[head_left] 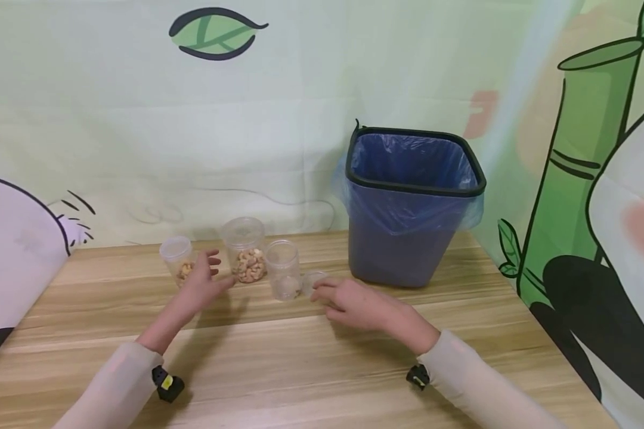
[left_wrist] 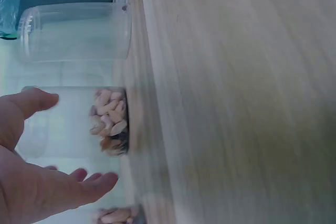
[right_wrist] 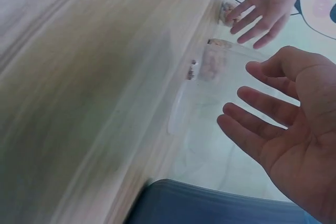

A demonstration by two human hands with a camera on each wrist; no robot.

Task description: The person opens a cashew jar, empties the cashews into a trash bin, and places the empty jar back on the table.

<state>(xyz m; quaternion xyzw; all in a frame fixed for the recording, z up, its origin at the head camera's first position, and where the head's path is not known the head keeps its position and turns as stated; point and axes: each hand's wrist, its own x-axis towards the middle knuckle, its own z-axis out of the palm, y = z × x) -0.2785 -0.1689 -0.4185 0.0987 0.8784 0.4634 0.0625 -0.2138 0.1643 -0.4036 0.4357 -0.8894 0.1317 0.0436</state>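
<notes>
My left hand point(head_left: 203, 285) reaches out between a small lidded jar point(head_left: 176, 248) of nuts and a larger clear jar point(head_left: 244, 237) of cashews point(head_left: 250, 266). The left wrist view has its thumb and fingers spread apart in front of the larger jar, with nothing in their grasp. To the right of that jar stands a clear plastic cup point(head_left: 282, 268) with a few bits low down in it. A clear round lid point(head_left: 312, 281) lies beside the cup. My right hand point(head_left: 356, 305) hovers at the lid with loosely bent fingers, its palm bare in the right wrist view.
A blue bin point(head_left: 394, 244) with a black rim and a plastic liner stands at the back right of the wooden table point(head_left: 279, 369). Behind everything hangs a printed cloth backdrop point(head_left: 300, 89).
</notes>
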